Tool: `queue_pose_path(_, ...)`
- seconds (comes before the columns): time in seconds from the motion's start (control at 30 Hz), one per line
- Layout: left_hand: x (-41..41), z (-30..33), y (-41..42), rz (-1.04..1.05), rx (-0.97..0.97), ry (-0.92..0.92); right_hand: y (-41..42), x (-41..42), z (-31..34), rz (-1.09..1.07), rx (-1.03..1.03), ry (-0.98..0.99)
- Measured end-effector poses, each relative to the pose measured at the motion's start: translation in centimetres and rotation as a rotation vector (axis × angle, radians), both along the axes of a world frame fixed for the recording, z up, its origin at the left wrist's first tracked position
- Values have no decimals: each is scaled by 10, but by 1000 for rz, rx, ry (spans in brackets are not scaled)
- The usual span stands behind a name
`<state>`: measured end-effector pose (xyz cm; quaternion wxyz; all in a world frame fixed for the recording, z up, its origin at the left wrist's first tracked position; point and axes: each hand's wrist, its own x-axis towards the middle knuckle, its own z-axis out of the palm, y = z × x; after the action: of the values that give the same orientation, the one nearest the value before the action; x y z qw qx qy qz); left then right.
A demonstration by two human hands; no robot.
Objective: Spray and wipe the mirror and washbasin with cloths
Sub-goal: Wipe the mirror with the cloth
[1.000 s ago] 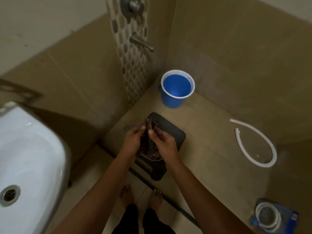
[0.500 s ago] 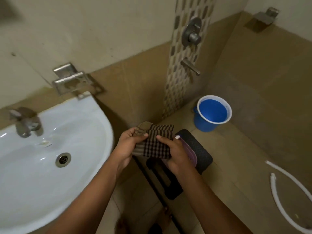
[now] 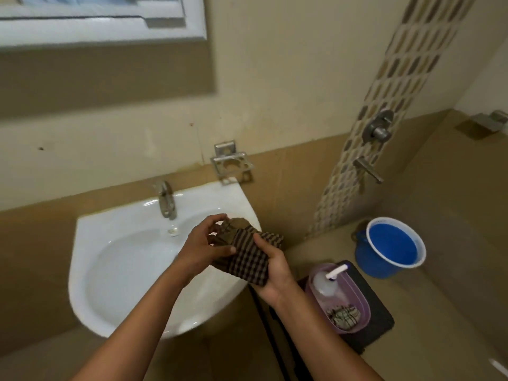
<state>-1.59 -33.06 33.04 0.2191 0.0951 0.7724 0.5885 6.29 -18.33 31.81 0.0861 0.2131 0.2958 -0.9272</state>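
Note:
A brown checked cloth [image 3: 248, 255] is held over the right rim of the white washbasin [image 3: 118, 259]. My right hand [image 3: 270, 270] grips its lower part from the right, while my left hand [image 3: 204, 242] pinches its upper folds from the left. The mirror [image 3: 104, 20] hangs on the wall above, with only its white lower frame in view. A clear spray bottle [image 3: 327, 281] with a white nozzle lies in a purple tub [image 3: 360, 295] together with a second striped cloth [image 3: 345, 316], down to the right.
The tub rests on a black stool [image 3: 379, 323]. A blue bucket [image 3: 390, 247] stands on the floor in the corner. A steel tap [image 3: 166, 200] and a steel holder [image 3: 231, 163] sit above the basin. Shower fittings [image 3: 376, 130] are on the tiled strip.
The view has swung up and left from the floor to the basin and mirror. Both hands lifted the cloth from above the stool to over the basin's right rim.

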Motion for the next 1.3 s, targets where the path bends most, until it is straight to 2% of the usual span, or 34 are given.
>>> queue_pose_path(0.3, -21, 49, -111, 279, -40, 353, -110, -24, 62, 71, 137, 37)
queue_pose_path(0.6, -34, 91, -164, 355, -318, 678, -160, -37, 98, 81, 107, 130)
queue_pose_path(0.77, -45, 140, -170, 411, -451, 973, -152, -62, 141, 29, 30, 275)
queue_pose_path(0.9, -61, 199, -170, 496, -523, 1152, -141, -90, 193, -48, 20, 410)
queue_pose_path(1.1, -80, 284, -172, 650, -497, 1369, -130, -129, 280, -253, 132, 616)
queue_pose_path(1.3, -102, 355, -182, 725, -632, 1475, -131, -165, 359, -489, 252, 780)
